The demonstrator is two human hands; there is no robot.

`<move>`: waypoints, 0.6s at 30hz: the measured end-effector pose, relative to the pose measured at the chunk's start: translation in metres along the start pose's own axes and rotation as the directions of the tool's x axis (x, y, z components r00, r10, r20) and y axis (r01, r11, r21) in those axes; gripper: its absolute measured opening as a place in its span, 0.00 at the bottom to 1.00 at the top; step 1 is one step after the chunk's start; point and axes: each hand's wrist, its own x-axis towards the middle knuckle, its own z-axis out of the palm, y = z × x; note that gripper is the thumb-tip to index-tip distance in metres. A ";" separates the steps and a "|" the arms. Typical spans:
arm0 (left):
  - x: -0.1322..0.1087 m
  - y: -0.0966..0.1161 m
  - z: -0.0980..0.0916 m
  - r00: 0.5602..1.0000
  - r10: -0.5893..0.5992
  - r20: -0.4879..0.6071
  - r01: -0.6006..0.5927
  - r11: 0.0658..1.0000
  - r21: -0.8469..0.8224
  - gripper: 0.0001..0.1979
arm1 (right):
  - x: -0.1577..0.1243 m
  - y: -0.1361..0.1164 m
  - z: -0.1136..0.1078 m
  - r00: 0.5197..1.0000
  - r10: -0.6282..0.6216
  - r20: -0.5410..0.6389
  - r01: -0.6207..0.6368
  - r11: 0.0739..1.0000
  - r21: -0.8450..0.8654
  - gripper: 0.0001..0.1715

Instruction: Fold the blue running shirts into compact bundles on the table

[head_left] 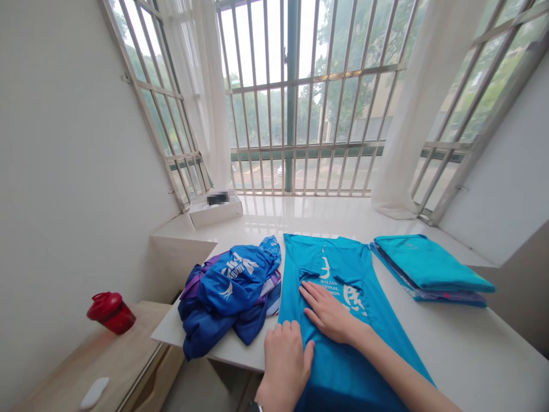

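Fingers (pixel 312 290) of the right hand (pixel 328 313) lie extended and slightly spread, palm down, holding nothing, on a blue shirt (pixel 351 274) spread across the white tabletop (pixel 463 337). The left hand (pixel 285 360), with a dark watch (pixel 255 406) at its wrist, has its fingers bent at the shirt's left edge and its thumb on the fabric; whether it pinches the cloth I cannot tell. Both sleeves fold inward over the white print (pixel 329 286), and the right hand and forearm hide more of the lettering. Just left of the shirt sits a crumpled pile of clothes (pixel 231 286) in blues and purple, crowding that side and reaching over the tabletop's near edge. By the shirt's upper right corner rests a neat folded stack (pixel 429 263), turquoise on top. Beyond, a white box (pixel 217 213) with a blurred dark object (pixel 218 198) stands at the left of the windowsill (pixel 321 209), below a barred window (pixel 291 103) between pale curtains (pixel 412 114). Lower, at far left, a wooden cabinet (pixel 55 372) carries a red cup (pixel 112 313), tilted in this view, and a flat white object (pixel 94 393).
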 end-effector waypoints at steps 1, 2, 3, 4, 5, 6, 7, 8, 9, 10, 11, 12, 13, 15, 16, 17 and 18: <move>0.002 0.000 0.002 1.000 -0.004 0.006 0.004 1.000 0.008 0.11 | -0.001 -0.001 -0.001 1.000 0.003 0.026 -0.003 1.000 0.011 0.38; 0.003 -0.001 0.003 1.000 -0.003 0.006 0.003 1.000 0.011 0.10 | -0.002 -0.002 -0.002 0.999 0.008 0.048 -0.009 1.000 0.020 0.40; 0.004 -0.003 0.004 1.000 0.002 0.001 -0.002 1.000 0.010 0.10 | -0.003 -0.003 -0.003 0.998 0.014 0.065 -0.016 1.000 0.027 0.41; 0.004 -0.006 0.005 1.000 0.010 -0.006 -0.010 1.000 0.000 0.09 | -0.004 -0.004 -0.005 0.997 0.019 0.077 -0.021 0.999 0.031 0.41; 0.004 -0.010 0.005 1.000 0.016 -0.016 -0.016 1.000 -0.022 0.09 | -0.006 -0.005 -0.007 0.996 0.021 0.086 -0.024 0.999 0.033 0.42; 0.004 -0.014 0.003 1.000 0.015 -0.025 -0.016 0.998 -0.060 0.10 | -0.007 -0.006 -0.009 0.995 0.022 0.093 -0.026 0.999 0.034 0.42; 0.003 -0.019 0.002 0.999 0.002 -0.035 -0.006 0.993 -0.114 0.10 | -0.008 -0.007 -0.012 0.995 0.024 0.096 -0.028 0.999 0.035 0.42; 0.003 -0.023 -0.001 0.999 -0.019 -0.043 0.011 0.984 -0.180 0.10 | -0.008 -0.008 -0.015 0.995 0.028 0.094 -0.031 0.999 0.034 0.42; 0.004 -0.028 -0.003 0.998 -0.043 -0.049 0.029 0.967 -0.251 0.11 | -0.008 -0.009 -0.019 0.996 0.029 0.088 -0.031 0.999 0.028 0.41; 0.004 -0.032 -0.005 0.996 -0.063 -0.058 0.041 0.946 -0.322 0.12 | -0.007 -0.010 -0.022 0.997 0.022 0.073 -0.024 1.000 0.016 0.39; 0.004 -0.035 -0.007 0.995 -0.076 -0.070 0.043 0.921 -0.387 0.13 | -0.006 -0.012 -0.026 0.999 0.005 0.046 -0.005 1.000 0.000 0.35; 0.005 -0.038 -0.009 0.993 -0.082 -0.086 0.036 0.896 -0.442 0.13 | -0.004 -0.014 -0.029 1.000 -0.027 0.012 0.027 1.000 -0.015 0.30; 0.005 -0.040 -0.010 0.991 -0.083 -0.105 0.023 0.875 -0.484 0.14 | -0.002 -0.017 -0.032 0.997 -0.076 -0.018 0.075 0.997 -0.022 0.25; 0.006 -0.041 -0.011 0.987 -0.084 -0.136 -0.001 0.849 -0.529 0.15 | 0.002 -0.024 -0.035 0.982 -0.186 -0.038 0.186 0.982 -0.005 0.19; 0.005 -0.041 -0.012 0.985 -0.085 -0.148 -0.008 0.845 -0.534 0.15 | 0.004 -0.027 -0.035 0.973 -0.228 -0.031 0.228 0.974 0.013 0.17; 0.005 -0.040 -0.013 0.984 -0.083 -0.157 -0.013 0.848 -0.530 0.15 | 0.006 -0.030 -0.034 0.966 -0.257 -0.018 0.258 0.966 0.027 0.16; 0.004 -0.039 -0.014 0.983 -0.079 -0.164 -0.018 0.854 -0.519 0.15 | 0.007 -0.032 -0.031 0.962 -0.272 -0.010 0.273 0.962 0.033 0.14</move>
